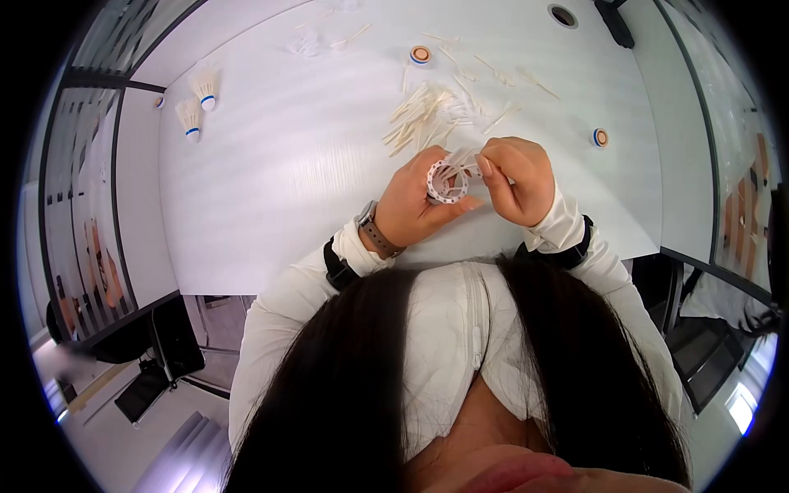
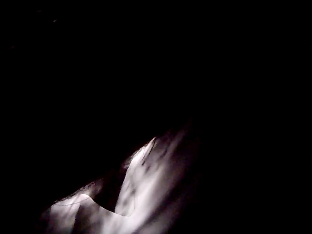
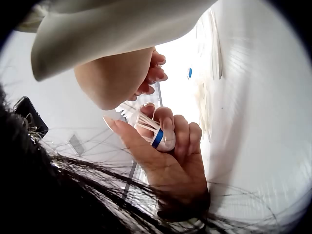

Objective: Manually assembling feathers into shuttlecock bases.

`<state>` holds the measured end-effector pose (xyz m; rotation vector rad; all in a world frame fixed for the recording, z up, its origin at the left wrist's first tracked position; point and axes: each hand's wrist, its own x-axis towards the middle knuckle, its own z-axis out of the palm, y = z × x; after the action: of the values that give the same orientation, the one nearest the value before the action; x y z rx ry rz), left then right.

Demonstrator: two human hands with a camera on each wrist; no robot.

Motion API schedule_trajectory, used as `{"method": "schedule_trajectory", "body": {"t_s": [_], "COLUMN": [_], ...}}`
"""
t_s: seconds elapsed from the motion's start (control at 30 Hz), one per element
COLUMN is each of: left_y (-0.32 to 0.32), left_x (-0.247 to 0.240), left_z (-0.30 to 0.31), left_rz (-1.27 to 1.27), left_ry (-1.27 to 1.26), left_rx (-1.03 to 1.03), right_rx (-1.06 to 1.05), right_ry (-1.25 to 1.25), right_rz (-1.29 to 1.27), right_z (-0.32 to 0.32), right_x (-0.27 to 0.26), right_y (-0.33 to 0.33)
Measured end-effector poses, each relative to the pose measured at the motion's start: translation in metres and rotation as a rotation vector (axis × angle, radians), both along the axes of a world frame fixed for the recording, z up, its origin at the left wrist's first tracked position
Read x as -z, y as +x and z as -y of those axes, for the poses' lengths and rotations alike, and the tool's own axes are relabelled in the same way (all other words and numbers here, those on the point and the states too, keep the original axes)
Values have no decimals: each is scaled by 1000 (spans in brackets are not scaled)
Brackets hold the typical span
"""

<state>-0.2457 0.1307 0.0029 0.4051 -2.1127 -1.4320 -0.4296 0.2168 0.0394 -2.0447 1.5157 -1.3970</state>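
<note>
Shuttlecock (image 1: 448, 181) count is three: this one above the bench (image 1: 255, 205), two others (image 1: 190, 120) at its left side. Behind the hands lie many loose feathers (image 1: 419, 117), too tangled to count. It sits inside the left hand (image 1: 408, 200), fingers curled round its base; the right hand's (image 1: 521, 179) thumb and fingers pinch together at its rim.

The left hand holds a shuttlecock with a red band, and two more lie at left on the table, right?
The band is blue, not red: see the right wrist view. The left hand holds the shuttlecock, and two more lie at left on the table.
</note>
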Motion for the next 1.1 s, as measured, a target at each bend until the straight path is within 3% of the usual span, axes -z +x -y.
{"method": "schedule_trajectory", "body": {"t_s": [0.23,0.4,0.5,0.6,0.7,0.8,1.1], "left_y": [5,6,5,4,2,-1,-1], "left_x": [-2,0,-2,-1,-8,-7,-10], "left_z": [-1,0,-2,0,-2,-3,-2], "left_rz": [2,54,60,44,20,-12,14], "left_ry": [62,-35,-25,-17,45,61,4], "left_rx": [-32,15,-17,-37,-65,-76,-68], "right_rx": [-52,-32,11,30,56,39,18], "right_ry": [13,10,35,150,129,266,223], "right_rz": [-15,6,88,343,382,294,169], "right_z": [1,0,-3,-5,-3,-1,5], "right_x": [-1,0,-2,0,0,-7,-9], "right_y": [2,-1,-1,2,2,2,1]}}
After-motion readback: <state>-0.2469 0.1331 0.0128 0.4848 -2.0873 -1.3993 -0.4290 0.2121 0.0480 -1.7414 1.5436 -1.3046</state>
